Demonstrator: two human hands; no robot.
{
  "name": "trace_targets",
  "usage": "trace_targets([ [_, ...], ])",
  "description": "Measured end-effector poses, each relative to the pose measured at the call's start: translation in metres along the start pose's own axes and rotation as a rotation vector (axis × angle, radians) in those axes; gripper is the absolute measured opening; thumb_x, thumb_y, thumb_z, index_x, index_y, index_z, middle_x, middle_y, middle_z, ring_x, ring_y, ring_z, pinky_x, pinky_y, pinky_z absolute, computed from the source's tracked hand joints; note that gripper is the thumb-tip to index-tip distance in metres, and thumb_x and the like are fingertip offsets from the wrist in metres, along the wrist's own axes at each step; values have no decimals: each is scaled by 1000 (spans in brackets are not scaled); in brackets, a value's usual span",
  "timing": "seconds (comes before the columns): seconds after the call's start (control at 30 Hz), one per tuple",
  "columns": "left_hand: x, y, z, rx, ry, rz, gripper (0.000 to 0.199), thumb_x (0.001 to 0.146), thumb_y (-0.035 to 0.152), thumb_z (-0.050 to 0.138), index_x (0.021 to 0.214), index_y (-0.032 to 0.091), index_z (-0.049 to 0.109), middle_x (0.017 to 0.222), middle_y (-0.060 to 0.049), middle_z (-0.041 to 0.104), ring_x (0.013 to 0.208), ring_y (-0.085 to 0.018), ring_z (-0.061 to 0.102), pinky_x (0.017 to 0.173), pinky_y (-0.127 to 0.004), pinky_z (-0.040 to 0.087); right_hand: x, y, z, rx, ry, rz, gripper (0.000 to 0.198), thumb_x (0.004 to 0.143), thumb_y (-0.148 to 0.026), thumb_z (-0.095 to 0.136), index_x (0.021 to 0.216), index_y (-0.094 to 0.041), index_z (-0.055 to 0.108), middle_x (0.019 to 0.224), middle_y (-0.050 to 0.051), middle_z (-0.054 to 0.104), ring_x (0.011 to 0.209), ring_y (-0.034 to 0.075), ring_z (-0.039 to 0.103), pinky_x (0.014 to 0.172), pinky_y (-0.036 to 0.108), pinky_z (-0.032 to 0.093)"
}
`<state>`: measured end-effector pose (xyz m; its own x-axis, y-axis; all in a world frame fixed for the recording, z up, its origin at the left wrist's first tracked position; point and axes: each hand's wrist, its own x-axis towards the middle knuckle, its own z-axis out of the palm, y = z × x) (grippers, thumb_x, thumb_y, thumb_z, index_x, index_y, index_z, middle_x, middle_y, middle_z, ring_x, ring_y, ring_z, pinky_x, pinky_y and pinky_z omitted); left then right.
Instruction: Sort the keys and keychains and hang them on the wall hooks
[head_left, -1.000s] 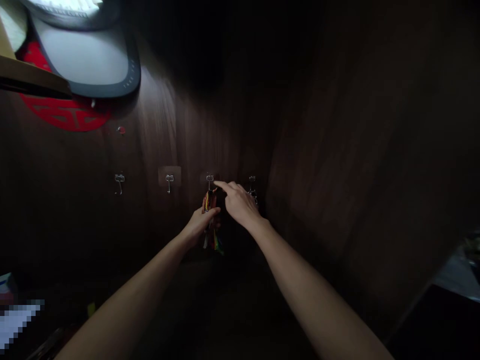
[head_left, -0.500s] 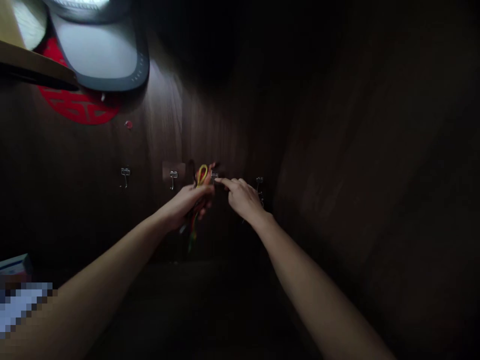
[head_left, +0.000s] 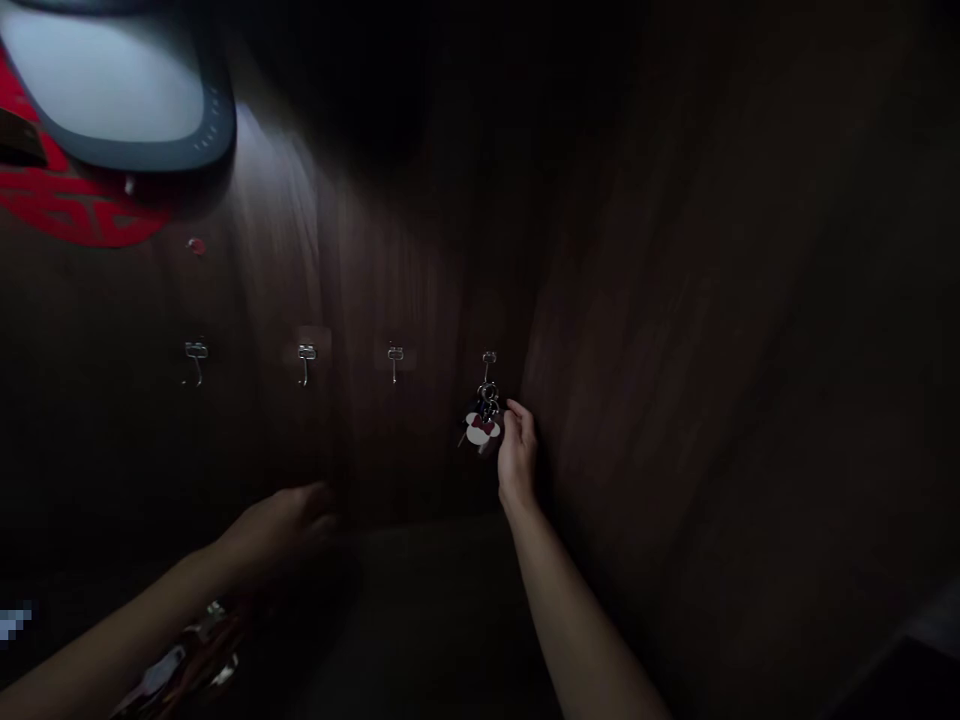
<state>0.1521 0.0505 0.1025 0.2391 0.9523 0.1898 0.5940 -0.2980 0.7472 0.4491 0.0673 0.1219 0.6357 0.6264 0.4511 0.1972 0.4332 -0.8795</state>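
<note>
A bunch of keys (head_left: 488,396) with a white, mouse-ear-shaped charm (head_left: 482,430) and a dark red bow hangs from the rightmost metal hook (head_left: 489,358). My right hand (head_left: 519,450) is just right of it, fingers partly curled and apart, close to or touching its edge; exact contact is unclear. Lower left, my left hand (head_left: 283,522) is dim and blurred, its fingers loosely bent with nothing visible in them. Beneath my left forearm is a jumbled heap of small items (head_left: 196,650), too dark to make out singly.
Three more hooks, the left hook (head_left: 196,352), the second hook (head_left: 306,354) and the third hook (head_left: 395,356), line the dark wood panel (head_left: 360,240). A grey-rimmed pale object (head_left: 112,80) overlaps a red round decoration (head_left: 97,215). A side panel (head_left: 645,330) stands at right.
My left hand has dropped down and left, and the colourful cords it held are no longer in it. My right hand has left the third hook for the keys. The view has shifted right.
</note>
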Motion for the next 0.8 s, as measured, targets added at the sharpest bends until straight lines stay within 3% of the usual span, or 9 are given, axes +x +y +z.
trace_targets([
  [0.07,25,47,17,-97,-18,169,27,64,38,69,88,26,70,96,-4,73,93,-26,65,78,-29,47,3,2,0,2,-23,58,38,83,-42,37,109,-19,51,105,8,62,97,19,58,80,29,46],
  [0.17,57,108,52,-320,49,257,41,66,39,69,104,24,64,112,-6,67,107,-26,58,89,-29,42,4,3,0,7,-74,82,38,83,-46,36,100,-18,55,95,7,65,87,19,61,72,28,48],
  [0.3,84,152,95,-490,15,214,41,63,42,72,96,19,63,93,-6,68,98,-27,59,85,-32,41,2,2,-3,41,-155,75,40,86,-46,33,91,-18,61,88,5,68,84,20,63,70,27,49],
  [0.43,94,160,117,-679,-163,170,33,62,43,73,78,17,62,70,-1,63,76,-21,60,68,-28,44,-6,-5,-17,-93,-192,-44,36,88,-37,34,94,-18,64,93,6,68,90,21,62,78,31,47],
  [0.63,89,154,127,-1044,-408,96,31,68,45,67,82,19,59,73,1,62,66,-15,61,61,-26,48,-16,-34,-35,-358,-105,-431,29,87,-27,42,105,-18,62,110,10,57,103,21,53,92,34,41],
  [0.7,88,153,128,-1122,-446,69,32,66,42,70,85,18,60,76,0,64,67,-16,62,61,-27,49,-6,-46,-31,-364,-59,-450,29,88,-24,39,106,-17,61,107,10,57,98,20,55,89,34,43],
  [0.8,87,152,130,-1207,-464,35,30,66,32,74,89,19,61,76,0,66,66,-15,63,59,-25,49,18,-58,-20,-426,-167,-431,37,86,-13,37,117,-20,56,104,8,59,97,19,56,87,34,44],
])
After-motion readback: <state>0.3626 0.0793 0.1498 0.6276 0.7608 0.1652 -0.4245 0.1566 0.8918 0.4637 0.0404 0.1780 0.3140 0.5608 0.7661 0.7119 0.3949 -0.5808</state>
